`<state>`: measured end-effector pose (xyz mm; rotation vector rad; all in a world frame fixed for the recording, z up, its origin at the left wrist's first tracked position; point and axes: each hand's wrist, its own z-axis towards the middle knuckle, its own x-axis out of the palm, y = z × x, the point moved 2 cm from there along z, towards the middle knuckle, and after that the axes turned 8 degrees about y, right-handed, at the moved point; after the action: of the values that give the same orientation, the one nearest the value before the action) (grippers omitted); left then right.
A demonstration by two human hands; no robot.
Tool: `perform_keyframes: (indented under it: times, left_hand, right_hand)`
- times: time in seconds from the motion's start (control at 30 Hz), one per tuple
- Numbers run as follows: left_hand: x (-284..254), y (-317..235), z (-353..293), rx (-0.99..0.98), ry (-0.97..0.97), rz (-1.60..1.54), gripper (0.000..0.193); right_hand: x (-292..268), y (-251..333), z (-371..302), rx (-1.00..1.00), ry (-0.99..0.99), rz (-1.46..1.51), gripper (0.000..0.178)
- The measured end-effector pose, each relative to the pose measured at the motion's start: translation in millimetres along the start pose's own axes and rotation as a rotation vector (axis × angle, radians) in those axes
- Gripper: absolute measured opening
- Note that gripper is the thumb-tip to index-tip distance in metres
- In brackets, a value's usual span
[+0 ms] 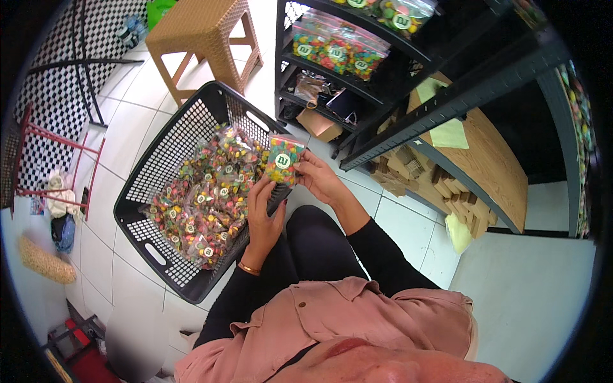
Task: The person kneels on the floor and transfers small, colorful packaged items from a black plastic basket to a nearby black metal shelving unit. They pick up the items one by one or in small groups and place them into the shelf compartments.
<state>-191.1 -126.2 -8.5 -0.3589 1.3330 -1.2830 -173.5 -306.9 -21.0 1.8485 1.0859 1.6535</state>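
Observation:
Between both hands is a clear zip bag of colourful candy (279, 171) with a round white label facing up, held over the near right rim of a black plastic basket (142, 167). My right hand (321, 180) pinches the bag's right edge, its fingers closed. My left hand (263, 217) has its fingertips on the bag's lower left corner, closed against it. Many similar labelled candy bags (203, 198) lie heaped inside the basket, just left of my hands.
Beyond the basket stands a brown woven-pattern stool (191, 29). A black shelf rack (332, 73) at the upper right bears more candy bags (338, 51). Farther right are a wooden tabletop (491, 153) and stacked cardboard pieces (408, 169). A red metal frame (60, 137) stands at left.

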Motion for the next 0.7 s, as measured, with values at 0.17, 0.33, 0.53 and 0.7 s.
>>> perform_keyframes:
  times: [0.17,0.33,0.53,0.7]
  left_hand:
    - [14,0,-11,0.039,0.042,-0.044,0.051]
    - [13,-8,-11,0.055,0.055,0.007,0.047]
    - [1,25,-18,-0.073,0.047,0.059,0.036]
    - [-17,58,-20,-0.128,0.002,0.088,0.032]
  right_hand:
    - [9,-16,-15,0.028,0.051,0.098,0.046]
    - [-8,25,-3,-0.308,-0.207,-0.433,0.043]
    - [-30,157,13,-0.694,-0.886,-1.238,0.04]
    - [-70,194,47,-0.73,-1.073,-1.365,0.039]
